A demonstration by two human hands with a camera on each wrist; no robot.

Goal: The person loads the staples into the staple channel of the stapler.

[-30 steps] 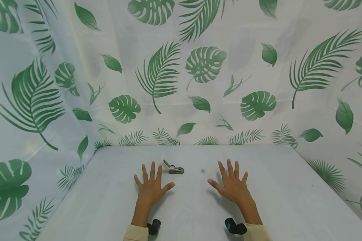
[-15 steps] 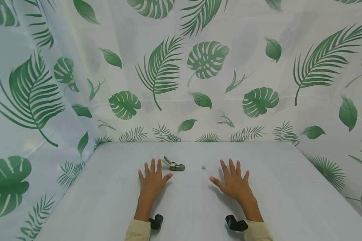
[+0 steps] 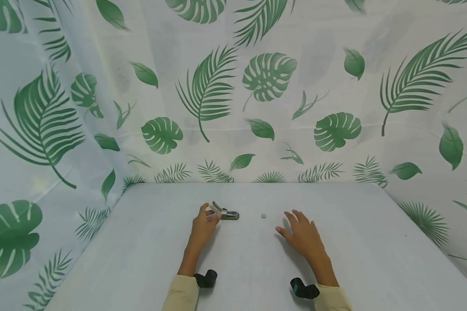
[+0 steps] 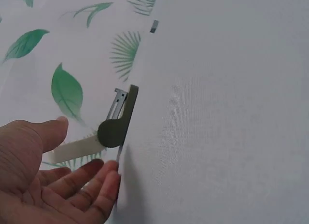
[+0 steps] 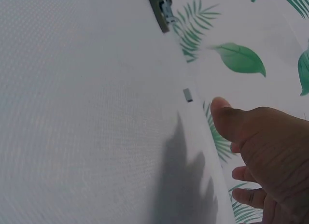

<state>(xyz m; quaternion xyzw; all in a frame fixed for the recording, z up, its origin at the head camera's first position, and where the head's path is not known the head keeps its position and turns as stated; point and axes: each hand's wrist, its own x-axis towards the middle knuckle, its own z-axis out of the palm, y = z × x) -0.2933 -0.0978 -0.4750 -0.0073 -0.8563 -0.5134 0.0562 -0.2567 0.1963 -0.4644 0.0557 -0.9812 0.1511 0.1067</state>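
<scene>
A small stapler (image 3: 230, 215) lies on the white table with its pale top arm swung up and its metal staple channel showing. My left hand (image 3: 203, 229) is at its left end. In the left wrist view, the thumb (image 4: 54, 132) is above the stapler's raised arm (image 4: 79, 149) and bent fingers are below it, with gaps showing around it. A short grey strip of staples (image 3: 263, 215) lies to the right of the stapler. My right hand (image 3: 304, 235) hovers right of that strip, fingers loosely bent and holding nothing; its shadow falls on the table.
The white table (image 3: 249, 268) ends at a hanging curtain (image 3: 218, 151) printed with green leaves, at the back and both sides. Dark wrist cameras, the left one (image 3: 206, 278) and the right one (image 3: 304, 288), sit by the cream sleeves.
My left hand has moved forward and right to the stapler's raised arm, its spread fingers now bent around it. My right hand's fingers have bent a little. Stapler and strip lie as before.
</scene>
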